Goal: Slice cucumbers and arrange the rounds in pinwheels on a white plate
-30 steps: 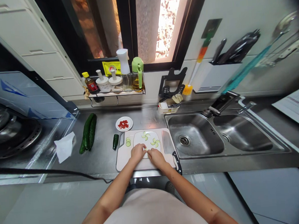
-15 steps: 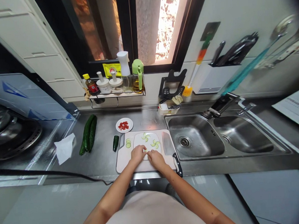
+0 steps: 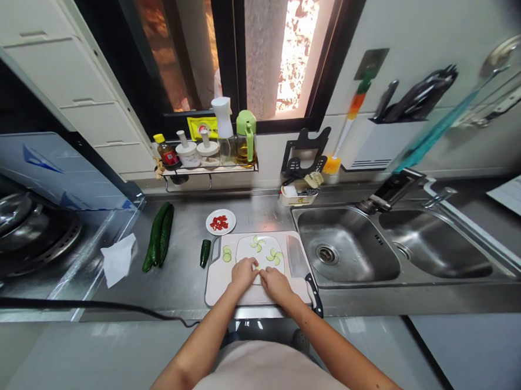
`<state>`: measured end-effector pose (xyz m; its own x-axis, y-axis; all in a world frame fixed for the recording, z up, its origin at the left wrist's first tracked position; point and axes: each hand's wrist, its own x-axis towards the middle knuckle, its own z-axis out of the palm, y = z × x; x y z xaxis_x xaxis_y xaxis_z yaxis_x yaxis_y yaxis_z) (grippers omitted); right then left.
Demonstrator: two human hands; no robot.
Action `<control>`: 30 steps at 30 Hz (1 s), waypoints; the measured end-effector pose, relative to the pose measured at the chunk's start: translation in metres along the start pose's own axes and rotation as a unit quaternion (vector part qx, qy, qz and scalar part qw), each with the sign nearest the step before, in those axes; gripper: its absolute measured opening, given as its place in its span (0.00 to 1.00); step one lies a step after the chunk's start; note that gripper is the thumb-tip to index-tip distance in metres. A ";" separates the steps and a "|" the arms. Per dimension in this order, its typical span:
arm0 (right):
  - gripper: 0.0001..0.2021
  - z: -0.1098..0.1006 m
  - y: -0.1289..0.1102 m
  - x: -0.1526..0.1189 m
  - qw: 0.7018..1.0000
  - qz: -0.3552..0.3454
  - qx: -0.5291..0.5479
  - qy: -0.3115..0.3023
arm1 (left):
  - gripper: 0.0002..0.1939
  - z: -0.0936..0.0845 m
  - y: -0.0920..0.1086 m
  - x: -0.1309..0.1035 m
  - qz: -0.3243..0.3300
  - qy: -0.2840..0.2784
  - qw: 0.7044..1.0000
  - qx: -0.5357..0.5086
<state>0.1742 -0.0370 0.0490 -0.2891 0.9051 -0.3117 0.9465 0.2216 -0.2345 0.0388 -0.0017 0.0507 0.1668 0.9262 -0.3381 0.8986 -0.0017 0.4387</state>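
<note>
Over the near part of a white plate (image 3: 243,252), my left hand (image 3: 244,273) and my right hand (image 3: 276,283) meet at the fingertips. Both are closed in a pinch on a small pale-green piece, seemingly a cucumber slice (image 3: 258,269), mostly hidden by my fingers. Farther up the plate lie two pinwheels of thin cucumber slices, the upper pinwheel (image 3: 257,244) and the right pinwheel (image 3: 273,256). The plate rests on a pale cutting board (image 3: 222,288). Loose cucumber slices (image 3: 227,253) lie left of the plate, and a knife (image 3: 313,295) lies along the board's right side.
A cut cucumber piece (image 3: 205,253) sits left of the board, with whole cucumbers (image 3: 158,236) beyond it. Behind stands a small plate (image 3: 209,226) of chopped red pieces. A double sink (image 3: 347,242) is at right; a crumpled white tissue (image 3: 118,259) lies left.
The whole view has shifted slightly, with the scene lower and to the right. My hands stay together over the plate, their fingers only slightly moved.
</note>
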 end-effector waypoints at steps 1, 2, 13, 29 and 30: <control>0.14 0.000 0.000 0.000 1.000 0.000 -0.001 -0.001 | 0.11 0.000 0.000 0.000 -0.001 0.000 1.000 0.000; 0.14 0.000 0.000 0.000 1.000 -0.001 -0.001 -0.001 | 0.11 0.000 0.000 0.000 0.000 0.001 1.000 -0.001; 0.14 -0.006 -0.001 0.003 0.999 -0.029 -0.028 -0.001 | 0.13 0.001 0.001 0.003 -0.008 -0.007 1.000 0.010; 0.14 -0.013 -0.001 0.008 0.999 -0.030 -0.026 0.005 | 0.13 0.002 -0.002 -0.004 0.011 0.027 1.000 -0.010; 0.14 -0.015 -0.001 0.007 1.000 -0.017 -0.017 0.015 | 0.13 0.001 -0.003 -0.005 0.007 0.039 0.999 -0.020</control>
<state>0.1735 -0.0254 0.0605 -0.3165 0.9076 -0.2760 0.9409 0.2633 -0.2129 0.0359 -0.0066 0.0501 0.1456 0.9526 -0.2672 0.8789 -0.0005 0.4770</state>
